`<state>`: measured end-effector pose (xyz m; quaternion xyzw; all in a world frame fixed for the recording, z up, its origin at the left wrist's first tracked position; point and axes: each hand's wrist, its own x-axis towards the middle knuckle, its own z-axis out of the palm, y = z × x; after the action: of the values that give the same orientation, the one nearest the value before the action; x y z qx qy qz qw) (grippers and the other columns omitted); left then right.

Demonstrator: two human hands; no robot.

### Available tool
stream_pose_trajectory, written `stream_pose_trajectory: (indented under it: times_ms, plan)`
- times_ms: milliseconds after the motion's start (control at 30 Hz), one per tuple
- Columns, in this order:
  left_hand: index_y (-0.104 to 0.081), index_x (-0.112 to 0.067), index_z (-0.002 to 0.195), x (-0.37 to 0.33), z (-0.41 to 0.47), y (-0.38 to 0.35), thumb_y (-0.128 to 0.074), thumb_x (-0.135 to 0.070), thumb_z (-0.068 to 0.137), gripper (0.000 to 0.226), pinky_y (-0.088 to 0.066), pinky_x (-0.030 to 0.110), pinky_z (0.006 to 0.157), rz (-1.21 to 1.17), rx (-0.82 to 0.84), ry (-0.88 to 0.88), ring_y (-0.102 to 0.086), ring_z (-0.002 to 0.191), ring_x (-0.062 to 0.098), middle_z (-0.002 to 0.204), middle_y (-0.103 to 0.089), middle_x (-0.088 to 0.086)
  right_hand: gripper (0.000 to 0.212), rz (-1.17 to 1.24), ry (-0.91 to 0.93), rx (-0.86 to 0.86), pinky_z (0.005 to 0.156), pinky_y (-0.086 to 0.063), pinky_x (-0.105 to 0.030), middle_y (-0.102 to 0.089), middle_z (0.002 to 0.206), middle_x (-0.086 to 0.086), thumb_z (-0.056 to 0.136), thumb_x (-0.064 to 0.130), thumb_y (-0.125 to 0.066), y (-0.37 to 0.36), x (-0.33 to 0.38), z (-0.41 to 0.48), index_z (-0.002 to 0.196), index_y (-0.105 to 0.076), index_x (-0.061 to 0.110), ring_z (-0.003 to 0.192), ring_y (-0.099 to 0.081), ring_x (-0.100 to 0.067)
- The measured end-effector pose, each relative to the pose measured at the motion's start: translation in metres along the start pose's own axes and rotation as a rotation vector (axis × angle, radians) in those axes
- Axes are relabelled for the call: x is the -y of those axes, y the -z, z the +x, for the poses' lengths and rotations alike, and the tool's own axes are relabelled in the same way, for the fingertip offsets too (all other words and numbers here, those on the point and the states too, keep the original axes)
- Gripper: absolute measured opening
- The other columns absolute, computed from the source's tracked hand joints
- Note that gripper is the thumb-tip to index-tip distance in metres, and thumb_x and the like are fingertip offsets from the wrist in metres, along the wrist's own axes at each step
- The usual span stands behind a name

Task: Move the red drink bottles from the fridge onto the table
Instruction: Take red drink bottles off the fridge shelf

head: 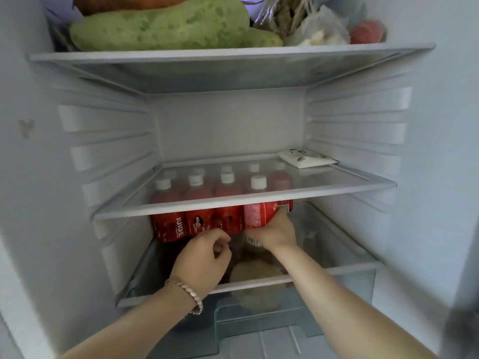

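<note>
Several red juice bottles (pixel 197 221) with white caps stand in rows on the lower fridge shelf, partly seen through the glass shelf (pixel 337 187) above them. My right hand (pixel 274 234) grips the rightmost front bottle (pixel 259 215) round its lower body. My left hand (pixel 204 257), a bracelet on its wrist, hovers just in front of the bottles with its fingers curled and nothing in them. The bottles at the back show only their caps.
Green gourds (pixel 166 24), bagged food (pixel 316 27) and a red fruit (pixel 368 31) fill the top shelf. A flat white packet (pixel 308 159) lies at the back right of the glass shelf. A clear drawer (pixel 347 281) with food sits below the bottles.
</note>
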<state>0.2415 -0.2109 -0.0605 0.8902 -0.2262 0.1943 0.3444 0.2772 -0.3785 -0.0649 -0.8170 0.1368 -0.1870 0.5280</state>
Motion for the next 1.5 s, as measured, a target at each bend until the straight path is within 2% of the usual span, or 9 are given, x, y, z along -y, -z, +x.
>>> stream_pose_trajectory:
  times_ms: [200,333,467,633,767,900,1300,1400,1500]
  plan:
    - [-0.063,-0.02,0.102,-0.035,0.0,0.018,-0.056,-0.041,0.078,0.032,-0.037,0.007,0.061,-0.093,-0.229,-0.073,-0.055,0.075,-0.001,0.09,-0.059,-0.01,0.082,-0.22,0.115,-0.046,0.073,-0.056,-0.037,-0.056,0.101,0.006,0.046,0.047,-0.079,0.02,-0.002,-0.074,0.114,-0.039,0.023,0.088,-0.062,-0.017]
    - [-0.061,-0.023,0.101,-0.057,-0.001,0.028,-0.046,-0.065,0.067,0.056,-0.046,0.016,0.065,0.022,-0.16,-0.073,-0.056,0.077,0.003,0.089,-0.059,-0.011,0.088,-0.19,0.189,0.081,0.078,-0.056,-0.032,-0.056,0.105,0.012,0.047,0.048,-0.081,0.022,0.001,-0.092,0.12,-0.035,0.03,0.094,-0.06,-0.01]
    - [-0.06,-0.03,0.094,-0.061,-0.007,0.036,-0.047,-0.068,0.066,0.049,-0.053,0.028,0.073,0.111,-0.149,-0.06,-0.06,0.081,0.006,0.092,-0.063,-0.011,0.085,-0.135,0.314,0.212,0.074,-0.048,-0.014,-0.05,0.096,0.025,0.047,0.055,-0.079,0.007,0.0,-0.107,0.113,-0.027,0.045,0.084,-0.053,0.002]
    - [-0.048,-0.031,0.074,-0.053,-0.013,0.055,-0.045,-0.065,0.067,0.035,-0.042,0.019,0.048,0.229,-0.139,-0.052,-0.055,0.06,0.001,0.068,-0.06,-0.015,0.074,0.066,0.323,0.725,0.079,-0.05,-0.011,-0.058,0.111,0.028,0.063,0.025,-0.081,0.029,0.011,-0.084,0.11,-0.035,0.06,0.104,-0.056,0.011]
    - [-0.043,-0.032,0.074,-0.047,-0.016,0.066,-0.04,-0.065,0.065,0.034,-0.035,0.017,0.045,0.331,-0.122,-0.015,-0.051,0.057,-0.003,0.064,-0.055,-0.02,0.044,0.208,0.206,0.387,0.085,-0.048,-0.023,-0.063,0.105,0.014,0.073,0.011,-0.072,0.01,0.012,-0.029,0.105,-0.054,0.035,0.109,-0.058,-0.009]
    - [-0.041,-0.034,0.078,-0.048,-0.017,0.067,-0.034,-0.066,0.064,0.035,-0.036,0.017,0.046,0.417,-0.128,-0.009,-0.047,0.057,-0.003,0.062,-0.049,-0.021,0.084,0.137,-0.012,0.245,0.106,-0.038,-0.044,-0.047,0.136,-0.012,0.07,0.019,-0.078,-0.038,0.016,0.007,0.138,-0.03,0.008,0.126,-0.046,-0.029]
    - [-0.04,-0.028,0.072,-0.054,-0.023,0.075,-0.043,-0.049,0.077,0.022,-0.031,0.018,0.048,0.522,-0.127,-0.056,-0.048,0.064,0.008,0.077,-0.051,-0.009,0.1,-0.018,0.092,0.097,0.098,-0.044,-0.051,-0.05,0.127,-0.006,0.053,0.037,-0.085,-0.024,0.012,-0.029,0.133,-0.028,0.02,0.117,-0.052,-0.029]
    - [-0.041,-0.024,0.066,-0.053,-0.02,0.074,-0.053,-0.036,0.079,0.022,-0.031,0.019,0.048,0.499,-0.154,-0.058,-0.048,0.064,0.013,0.075,-0.049,-0.007,0.102,0.004,0.082,0.074,0.094,-0.048,-0.048,-0.051,0.12,-0.003,0.047,0.029,-0.086,-0.001,0.002,-0.058,0.131,-0.03,0.026,0.11,-0.055,-0.026]
    - [-0.037,-0.026,0.061,-0.054,-0.018,0.073,-0.049,-0.05,0.08,0.033,-0.033,0.019,0.048,0.504,-0.166,-0.063,-0.05,0.064,0.013,0.071,-0.047,-0.011,0.094,0.062,0.098,0.058,0.082,-0.053,-0.036,-0.052,0.11,0.004,0.047,0.021,-0.087,0.012,-0.006,-0.076,0.124,-0.034,0.028,0.1,-0.057,-0.019]
